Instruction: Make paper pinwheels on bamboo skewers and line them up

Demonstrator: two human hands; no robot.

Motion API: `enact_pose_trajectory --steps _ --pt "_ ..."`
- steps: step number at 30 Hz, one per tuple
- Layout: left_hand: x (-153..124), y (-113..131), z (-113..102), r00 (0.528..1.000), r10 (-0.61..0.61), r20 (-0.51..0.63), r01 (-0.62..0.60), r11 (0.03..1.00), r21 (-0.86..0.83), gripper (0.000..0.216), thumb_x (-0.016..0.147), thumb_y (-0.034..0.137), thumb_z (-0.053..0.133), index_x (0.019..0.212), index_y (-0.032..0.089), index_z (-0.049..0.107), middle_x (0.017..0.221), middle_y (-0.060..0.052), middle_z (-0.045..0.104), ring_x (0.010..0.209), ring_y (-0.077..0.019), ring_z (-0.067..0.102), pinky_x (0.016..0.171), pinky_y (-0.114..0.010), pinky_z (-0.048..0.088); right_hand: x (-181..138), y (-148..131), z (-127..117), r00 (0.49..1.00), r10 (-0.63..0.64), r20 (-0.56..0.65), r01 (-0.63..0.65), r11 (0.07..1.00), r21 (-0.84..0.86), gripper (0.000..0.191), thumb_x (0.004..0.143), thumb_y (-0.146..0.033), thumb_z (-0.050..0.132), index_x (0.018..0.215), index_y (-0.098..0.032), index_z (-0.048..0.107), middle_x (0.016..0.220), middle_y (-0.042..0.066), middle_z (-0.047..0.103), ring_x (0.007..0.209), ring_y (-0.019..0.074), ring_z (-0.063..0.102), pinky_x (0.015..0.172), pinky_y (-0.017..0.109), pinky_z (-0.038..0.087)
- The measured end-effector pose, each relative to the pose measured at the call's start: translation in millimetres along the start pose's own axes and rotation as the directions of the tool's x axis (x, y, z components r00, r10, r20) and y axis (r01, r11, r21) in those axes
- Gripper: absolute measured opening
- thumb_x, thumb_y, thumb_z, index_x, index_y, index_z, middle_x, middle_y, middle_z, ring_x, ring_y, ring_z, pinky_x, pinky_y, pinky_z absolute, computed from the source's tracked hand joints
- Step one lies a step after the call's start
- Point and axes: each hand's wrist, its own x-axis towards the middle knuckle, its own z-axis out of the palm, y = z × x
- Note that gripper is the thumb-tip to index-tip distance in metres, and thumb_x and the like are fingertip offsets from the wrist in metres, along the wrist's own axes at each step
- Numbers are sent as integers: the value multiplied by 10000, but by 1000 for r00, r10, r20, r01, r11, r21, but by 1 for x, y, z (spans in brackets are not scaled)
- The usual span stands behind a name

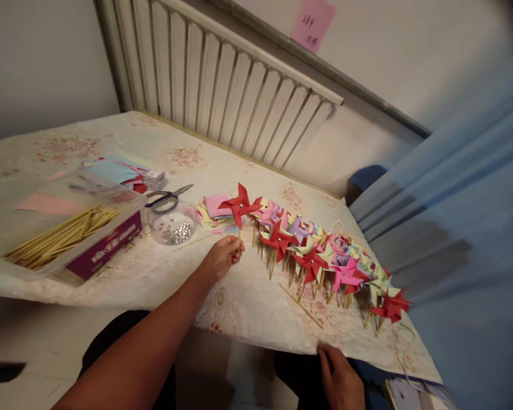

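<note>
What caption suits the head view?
Left hand holds a red pinwheel by its stick beside a row of pinwheels; right hand at the table edge.

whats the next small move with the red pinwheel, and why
Probably lay the red pinwheel down at the near end of the row. The left hand pinches its stick, holding it up beside that row, where the others lie on the table; the right hand is at the table's edge.
</note>
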Motion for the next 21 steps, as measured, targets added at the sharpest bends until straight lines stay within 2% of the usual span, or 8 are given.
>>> enact_pose_trajectory --steps 7,21 --pt "2 -2 -1 1000 -6 -6 6 1000 8 334 649 302 818 753 130 551 688 -20 606 511 -46 468 476 -163 306 0 -2 -1 999 33 10 -33 999 22 615 963 -631 309 912 -184 728 911 108 766 764 204 741 697 246 580" --pt "1 -1 0 999 -41 -17 41 999 1 264 676 234 790 745 132 557 685 -28 619 520 -54 486 489 -168 331 3 -5 -2 1000 22 -4 -22 1000 5 643 964 -640 276 884 -186 723 875 107 764 726 202 737 657 246 570"
